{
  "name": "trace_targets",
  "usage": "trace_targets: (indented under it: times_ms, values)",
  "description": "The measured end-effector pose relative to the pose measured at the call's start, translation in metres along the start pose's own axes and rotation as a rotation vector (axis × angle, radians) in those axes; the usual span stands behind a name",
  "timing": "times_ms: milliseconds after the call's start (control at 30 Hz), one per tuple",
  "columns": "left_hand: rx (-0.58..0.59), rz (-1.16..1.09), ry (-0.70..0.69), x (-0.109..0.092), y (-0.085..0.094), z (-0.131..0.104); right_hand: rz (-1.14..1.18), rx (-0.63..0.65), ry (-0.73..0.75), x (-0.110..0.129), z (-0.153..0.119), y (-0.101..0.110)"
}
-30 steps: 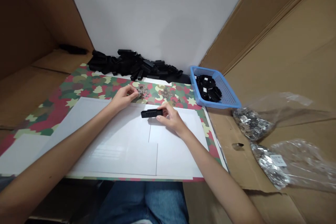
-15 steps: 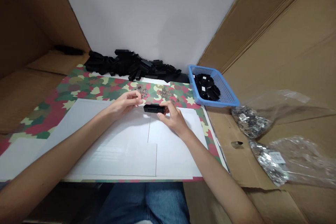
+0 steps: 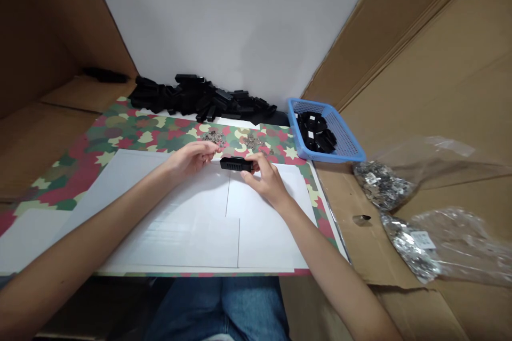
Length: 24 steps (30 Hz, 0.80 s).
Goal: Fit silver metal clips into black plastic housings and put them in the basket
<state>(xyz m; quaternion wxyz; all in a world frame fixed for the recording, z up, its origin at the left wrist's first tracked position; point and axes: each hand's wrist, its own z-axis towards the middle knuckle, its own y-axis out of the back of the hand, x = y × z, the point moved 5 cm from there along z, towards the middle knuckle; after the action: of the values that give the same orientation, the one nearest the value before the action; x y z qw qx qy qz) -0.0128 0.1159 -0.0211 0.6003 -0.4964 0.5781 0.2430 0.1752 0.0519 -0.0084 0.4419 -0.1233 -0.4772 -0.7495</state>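
Note:
My right hand (image 3: 264,177) grips a black slotted plastic housing (image 3: 236,164) by its right end, thumb below and fingers on top. The row of slots faces me, and the piece is held above the white sheets (image 3: 192,224). Just left of it is my left hand (image 3: 194,157), fingers curled with the tips pinched together; anything in the pinch is too small to make out. A small pile of tiny metal parts (image 3: 214,137) lies right behind the left fingertips. Another pile of tiny metal parts (image 3: 252,141) sits behind the housing.
A long heap of black plastic pieces (image 3: 200,97) lines the white wall. The blue basket (image 3: 344,133) at the back right holds more black pieces. Clear bags of shiny metal parts (image 3: 382,184) lie on cardboard (image 3: 340,192) to the right. A camouflage-patterned cover (image 3: 88,157) underlies the sheets.
My left hand has shifted slightly, its fingers curling in more toward the palm near the metal pile. The right hand and the housing have barely moved.

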Motion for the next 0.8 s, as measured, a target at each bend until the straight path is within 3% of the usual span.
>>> trace_targets:
  times_ms: [433, 800]
  values:
    - [0.116, -0.01, 0.014, 0.0009, -0.0054, -0.0044, -0.024, -0.008, -0.018, 0.0019, -0.0003, 0.0022]
    - [0.06, 0.017, -0.071, -0.0052, -0.0072, -0.0031, -0.006, 0.007, -0.021, 0.0044, -0.0006, 0.0024]
